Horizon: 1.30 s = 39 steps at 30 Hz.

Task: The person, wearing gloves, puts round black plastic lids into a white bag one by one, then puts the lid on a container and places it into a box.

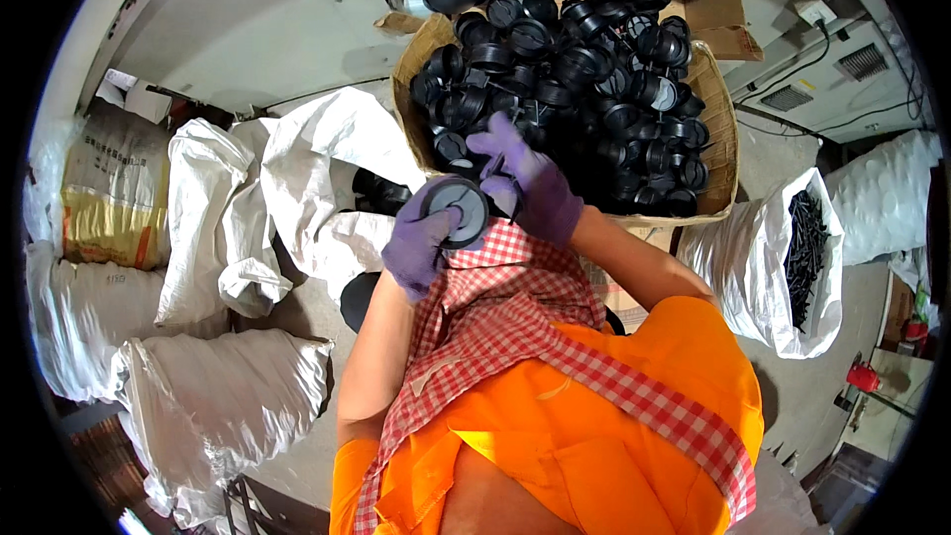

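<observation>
Just off the near left corner of the box (728,129), your left hand (418,246) grasps a wheel (466,200), thumb laid over its face. Beside it your right hand (543,193) is half curled at a dark part (503,185); whether it pinches this, I cannot tell. Black pieces (575,64) heap the box.
</observation>
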Tool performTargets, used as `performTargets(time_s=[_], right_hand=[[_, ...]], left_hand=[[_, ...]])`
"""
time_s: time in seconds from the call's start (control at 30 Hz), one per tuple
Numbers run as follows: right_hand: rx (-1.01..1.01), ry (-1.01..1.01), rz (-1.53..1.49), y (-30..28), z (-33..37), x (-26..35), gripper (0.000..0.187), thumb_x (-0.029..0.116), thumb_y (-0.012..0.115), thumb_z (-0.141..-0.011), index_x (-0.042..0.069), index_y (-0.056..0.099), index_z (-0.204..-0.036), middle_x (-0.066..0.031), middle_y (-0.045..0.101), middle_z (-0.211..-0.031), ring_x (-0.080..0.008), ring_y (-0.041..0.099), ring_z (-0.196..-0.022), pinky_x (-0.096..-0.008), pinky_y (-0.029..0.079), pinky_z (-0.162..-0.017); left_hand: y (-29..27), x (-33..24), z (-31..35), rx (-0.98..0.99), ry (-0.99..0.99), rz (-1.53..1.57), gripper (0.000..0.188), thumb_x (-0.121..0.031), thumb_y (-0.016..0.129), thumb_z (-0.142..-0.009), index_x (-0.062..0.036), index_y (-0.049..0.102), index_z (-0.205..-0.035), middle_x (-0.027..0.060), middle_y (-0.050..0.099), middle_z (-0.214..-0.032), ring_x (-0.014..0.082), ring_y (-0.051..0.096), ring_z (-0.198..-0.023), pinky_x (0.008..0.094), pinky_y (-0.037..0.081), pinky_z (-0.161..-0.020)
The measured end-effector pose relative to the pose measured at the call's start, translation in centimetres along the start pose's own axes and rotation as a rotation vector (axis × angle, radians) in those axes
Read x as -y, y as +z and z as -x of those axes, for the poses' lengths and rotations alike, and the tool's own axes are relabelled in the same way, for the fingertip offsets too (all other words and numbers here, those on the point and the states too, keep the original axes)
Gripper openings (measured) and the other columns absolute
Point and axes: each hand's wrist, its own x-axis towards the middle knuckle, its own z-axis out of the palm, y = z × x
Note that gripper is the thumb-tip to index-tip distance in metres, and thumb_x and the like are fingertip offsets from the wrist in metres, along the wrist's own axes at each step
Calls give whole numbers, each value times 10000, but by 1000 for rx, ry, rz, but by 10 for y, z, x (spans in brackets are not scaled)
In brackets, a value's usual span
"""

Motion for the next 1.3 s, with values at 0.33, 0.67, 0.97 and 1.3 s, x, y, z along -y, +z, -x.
performTargets(time_s=[0.33,0.67,0.97,1.3], right_hand=[[526,-377,818,8,7,18,516,74,614,-776,17,419,-1251,-83,582,-1056,-202,563,-981,-305,455,-842],[912,-593,631,-24,-16,-19,211,169,550,-770,61,531,-950,-54,527,-918,-188,509,-844,-316,411,-787],[315,-564,384,28,-9,1,215,126,580,-700,53,561,-901,-67,554,-830,-225,524,-770,-319,413,-720],[-817,-589,466,-54,-103,12,196,26,527,-804,14,602,-985,-205,616,-927,-352,588,-884,-381,465,-784]], left_hand=[[-8,-8,19,-269,294,-475,482,28,503,-771,-21,463,-1249,123,602,-1022,198,598,-900,306,492,-790],[-18,-9,43,77,237,-99,451,18,534,-763,-27,447,-1203,41,553,-873,155,571,-777,285,486,-682],[-5,10,38,95,502,-578,508,64,538,-698,-24,508,-1197,137,521,-1202,248,525,-1067,332,407,-934],[-39,-32,16,-721,483,-1318,681,-30,723,-610,-58,483,-1246,200,503,-1193,334,523,-1057,394,419,-909]])
